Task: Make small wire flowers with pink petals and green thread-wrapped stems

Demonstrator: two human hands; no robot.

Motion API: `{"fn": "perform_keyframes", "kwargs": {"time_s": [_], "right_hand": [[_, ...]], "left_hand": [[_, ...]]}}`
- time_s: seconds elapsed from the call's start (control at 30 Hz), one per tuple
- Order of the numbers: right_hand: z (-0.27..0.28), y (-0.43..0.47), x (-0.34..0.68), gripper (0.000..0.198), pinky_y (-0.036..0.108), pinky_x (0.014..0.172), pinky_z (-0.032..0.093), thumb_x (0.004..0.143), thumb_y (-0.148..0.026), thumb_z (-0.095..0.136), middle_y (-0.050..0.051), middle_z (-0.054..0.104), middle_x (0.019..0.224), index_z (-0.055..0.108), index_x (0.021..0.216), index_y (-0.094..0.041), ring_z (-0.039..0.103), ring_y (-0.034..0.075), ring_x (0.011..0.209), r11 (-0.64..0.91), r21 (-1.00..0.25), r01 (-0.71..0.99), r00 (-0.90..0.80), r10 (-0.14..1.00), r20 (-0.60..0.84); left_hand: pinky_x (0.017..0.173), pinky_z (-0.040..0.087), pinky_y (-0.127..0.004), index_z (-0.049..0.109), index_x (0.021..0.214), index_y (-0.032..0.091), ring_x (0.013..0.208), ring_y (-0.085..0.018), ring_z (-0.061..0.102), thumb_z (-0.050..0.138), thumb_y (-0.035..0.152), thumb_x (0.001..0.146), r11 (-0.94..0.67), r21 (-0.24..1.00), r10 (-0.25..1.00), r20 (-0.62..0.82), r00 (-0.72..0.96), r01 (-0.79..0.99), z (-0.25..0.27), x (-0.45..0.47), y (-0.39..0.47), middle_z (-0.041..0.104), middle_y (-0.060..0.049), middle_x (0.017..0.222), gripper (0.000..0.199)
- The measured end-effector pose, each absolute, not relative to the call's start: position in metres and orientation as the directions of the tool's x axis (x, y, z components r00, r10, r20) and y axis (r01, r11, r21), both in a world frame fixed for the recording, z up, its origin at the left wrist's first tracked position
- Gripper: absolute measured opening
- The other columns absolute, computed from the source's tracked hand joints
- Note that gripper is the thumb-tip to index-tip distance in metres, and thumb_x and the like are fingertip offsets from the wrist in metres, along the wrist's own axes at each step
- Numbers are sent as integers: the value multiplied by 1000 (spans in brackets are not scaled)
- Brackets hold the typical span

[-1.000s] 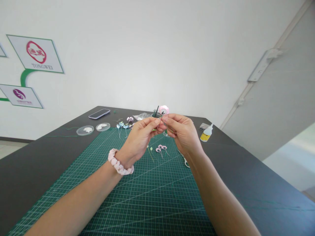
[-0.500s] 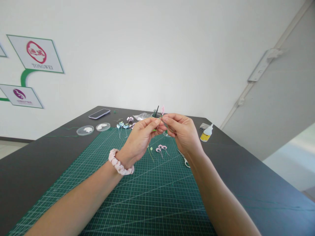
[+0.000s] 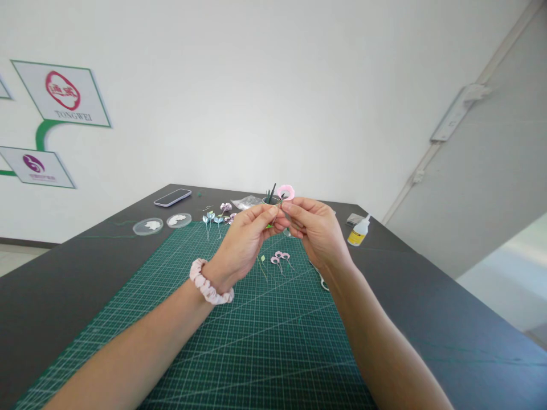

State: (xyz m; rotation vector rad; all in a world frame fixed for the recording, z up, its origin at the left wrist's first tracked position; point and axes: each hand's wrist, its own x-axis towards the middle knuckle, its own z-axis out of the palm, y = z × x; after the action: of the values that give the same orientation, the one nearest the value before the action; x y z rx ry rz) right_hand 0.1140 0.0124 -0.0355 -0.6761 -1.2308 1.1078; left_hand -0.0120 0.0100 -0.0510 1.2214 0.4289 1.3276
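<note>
Between my two hands stands a pink ring-shaped petal on a thin wire stem, its round face turned toward me. My left hand, with a pale pink scrunchie at the wrist, pinches the stem from the left. My right hand pinches just below the petal from the right; the fingertips of both hands nearly meet. Beneath them on the green cutting mat lie several pink petal loops on wires and a small green leaf on a wire.
Blue leaf stems and purple flowers lie at the mat's far left. Behind are two clear dishes with white pieces, a phone and a cup of dark sticks. Scissors and a glue bottle are at right.
The pink petal has turned from edge-on to showing its open ring. Both hands have stayed in nearly the same place, still pinching the stem.
</note>
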Motion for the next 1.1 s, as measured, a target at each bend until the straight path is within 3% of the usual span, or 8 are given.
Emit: {"fn": "perform_keyframes", "kwargs": {"time_s": [0.4, 0.53, 0.63, 0.83, 1.1], "right_hand": [[-36, 11, 113, 12, 20, 37, 22, 62, -26, 75, -4, 56, 50, 69, 62, -16, 34, 4, 41, 324, -884, -338, -43, 933, 358], [-36, 11, 114, 9, 20, 37, 20, 64, -24, 73, -4, 56, 50, 68, 62, -16, 34, 3, 40, 337, -877, -341, -36, 928, 371], [-38, 12, 114, 7, 21, 37, 17, 65, -22, 73, -5, 53, 48, 69, 63, -16, 28, 2, 37, 378, -867, -324, 4, 917, 398], [-39, 13, 112, 9, 21, 38, 17, 67, -23, 72, -5, 52, 50, 70, 63, -16, 30, 2, 39, 427, -871, -243, 33, 901, 433], [-37, 13, 112, 9, 23, 39, 17, 66, -25, 72, -4, 54, 50, 69, 62, -17, 29, 3, 39, 426, -885, -190, 25, 903, 429]], "left_hand": [[74, 48, -27, 68, 65, 15, 68, -11, 58, 65, 29, 81, -158, 841, 862, 373, 343, -517, -50, -11, 8, 64, -2, 68, 22], [76, 48, -29, 70, 70, 15, 72, -12, 59, 65, 32, 80, -188, 885, 884, 342, 319, -427, -49, -14, 10, 66, -3, 73, 21], [76, 47, -28, 69, 74, 15, 73, -12, 59, 70, 29, 75, -292, 895, 895, 379, 233, -337, -46, -16, 10, 66, -2, 75, 14], [70, 47, -28, 65, 71, 16, 69, -12, 58, 72, 23, 70, -404, 906, 898, 419, 135, -124, -39, -16, 7, 65, 0, 70, 10], [71, 48, -28, 66, 68, 16, 69, -12, 62, 69, 20, 72, -427, 900, 895, 435, 101, -91, -40, -17, 7, 68, -1, 69, 6]]}}
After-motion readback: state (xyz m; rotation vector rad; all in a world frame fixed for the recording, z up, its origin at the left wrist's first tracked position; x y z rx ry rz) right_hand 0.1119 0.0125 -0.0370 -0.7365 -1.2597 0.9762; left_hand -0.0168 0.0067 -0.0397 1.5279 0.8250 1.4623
